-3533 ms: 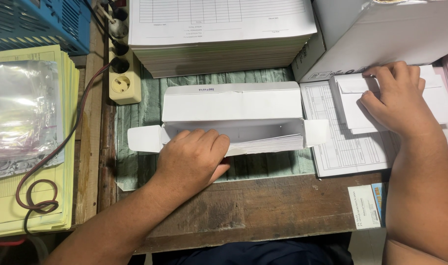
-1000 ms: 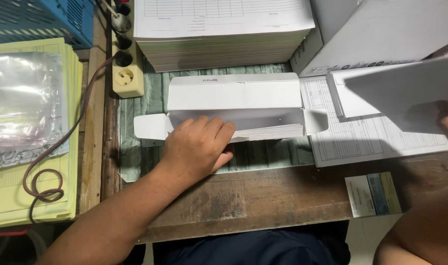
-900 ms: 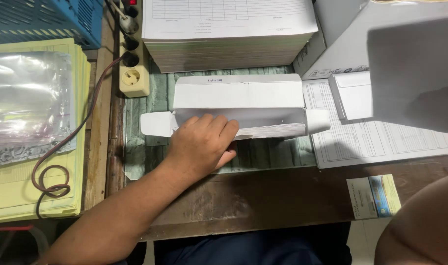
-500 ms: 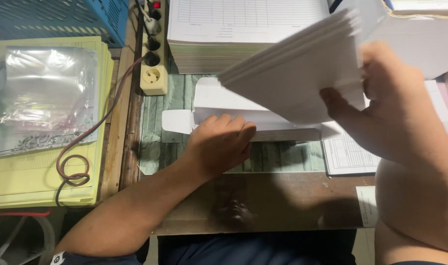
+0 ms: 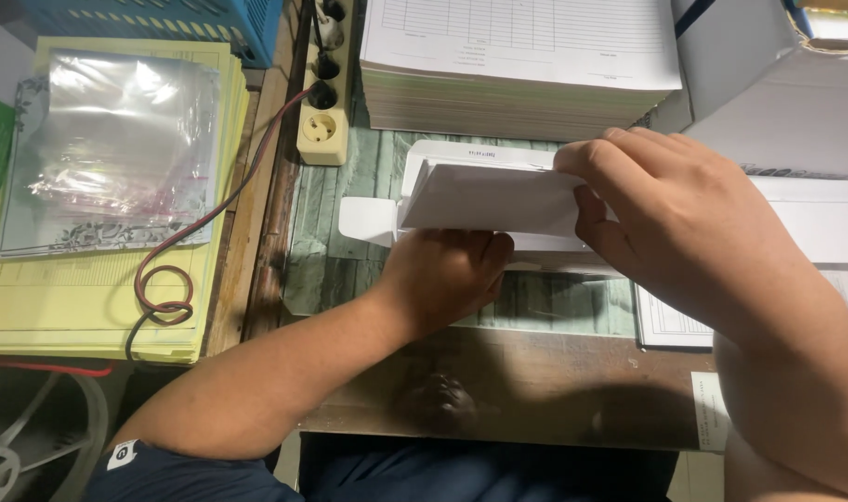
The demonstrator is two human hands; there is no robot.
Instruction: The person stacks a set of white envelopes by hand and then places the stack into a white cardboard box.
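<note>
- The right hand (image 5: 693, 218) has come down with the white paper stack (image 5: 489, 197), fingers pinching it.
- The left hand (image 5: 442, 274) presses the white box (image 5: 368, 221) on the desk (image 5: 535, 381), fingers curled together.

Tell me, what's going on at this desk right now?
A person is working with an open white carton lying flat on the desk. The right hand grips a stack of white sheets and holds it at the carton's open top, while the left hand rests against the carton's front edge. A tall pile of printed forms sits just behind, a power strip to the left, and yellow paper with a clear plastic bag on it farther left.
</note>
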